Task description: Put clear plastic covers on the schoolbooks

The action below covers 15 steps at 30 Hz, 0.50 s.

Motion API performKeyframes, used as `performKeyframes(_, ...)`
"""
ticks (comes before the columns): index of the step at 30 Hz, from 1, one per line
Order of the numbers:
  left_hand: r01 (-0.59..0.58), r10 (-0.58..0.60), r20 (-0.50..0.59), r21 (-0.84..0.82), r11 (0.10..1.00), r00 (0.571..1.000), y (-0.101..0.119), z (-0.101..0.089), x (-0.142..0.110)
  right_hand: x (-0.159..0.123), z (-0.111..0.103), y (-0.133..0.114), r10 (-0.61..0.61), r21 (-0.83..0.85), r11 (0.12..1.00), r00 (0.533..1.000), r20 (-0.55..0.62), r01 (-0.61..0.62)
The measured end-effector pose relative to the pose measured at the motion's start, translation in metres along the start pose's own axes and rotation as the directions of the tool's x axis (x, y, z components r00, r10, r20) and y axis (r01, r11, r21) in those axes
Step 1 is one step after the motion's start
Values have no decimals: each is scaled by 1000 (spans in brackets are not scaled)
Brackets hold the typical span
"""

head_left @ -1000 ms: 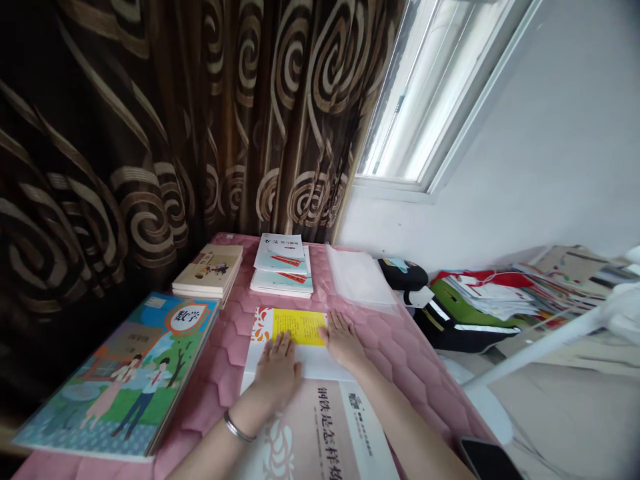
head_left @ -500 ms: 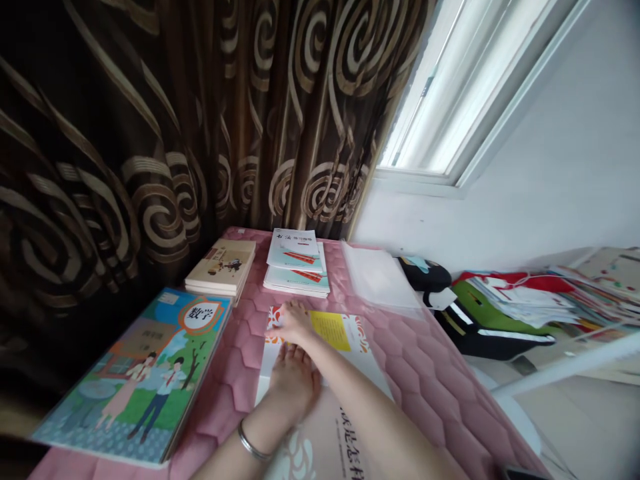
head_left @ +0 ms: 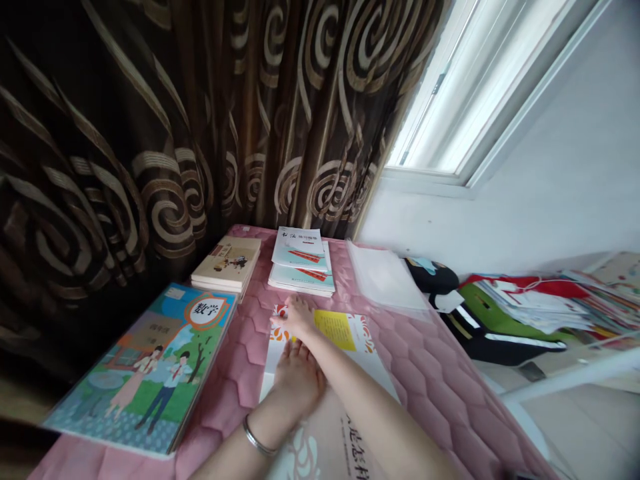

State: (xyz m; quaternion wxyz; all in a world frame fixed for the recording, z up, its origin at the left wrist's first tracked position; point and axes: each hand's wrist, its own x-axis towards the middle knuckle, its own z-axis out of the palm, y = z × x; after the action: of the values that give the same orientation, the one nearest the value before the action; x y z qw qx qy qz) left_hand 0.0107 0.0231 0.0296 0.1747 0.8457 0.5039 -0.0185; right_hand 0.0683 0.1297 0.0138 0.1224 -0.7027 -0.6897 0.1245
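Note:
A book cover, white with orange and red leaf patterns, a yellow text block and dark Chinese lettering, lies spread on the pink quilted surface in front of me. My left hand, a silver bangle on its wrist, rests palm down on it with fingers stretched forward. My right hand reaches across just beyond the left one and presses flat on the far left part, by the yellow block. Both hands are open. My forearms hide much of the middle and the near part of the cover.
A stack of maths textbooks lies at the left, with tan books behind it. Calligraphy booklets and clear plastic sheets are at the back. A patterned curtain hangs behind; a bag and papers sit at the right.
The view has shifted slightly, so everything sits a little further right. Both hands stay on the cover in nearly the same places.

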Motion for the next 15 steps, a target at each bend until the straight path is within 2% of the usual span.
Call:
performKeyframes(3,2,-1,-30,12,1000,1000,1,-1,-2,-13,-4,7,-88,27,996,992,94,85)
performKeyframes(7,14,-14,-36,4,1000,999,2,-1,-3,-14,-6,9,-75,57,996,989,125,68)
performKeyframes(10,21,-21,-20,-21,1000,1000,2,-1,-2,-2,-5,7,-39,58,998,994,99,33)
performKeyframes(15,26,-25,42,-34,999,999,1,-2,0,21,-1,2,73,61,996,997,-25,-71)
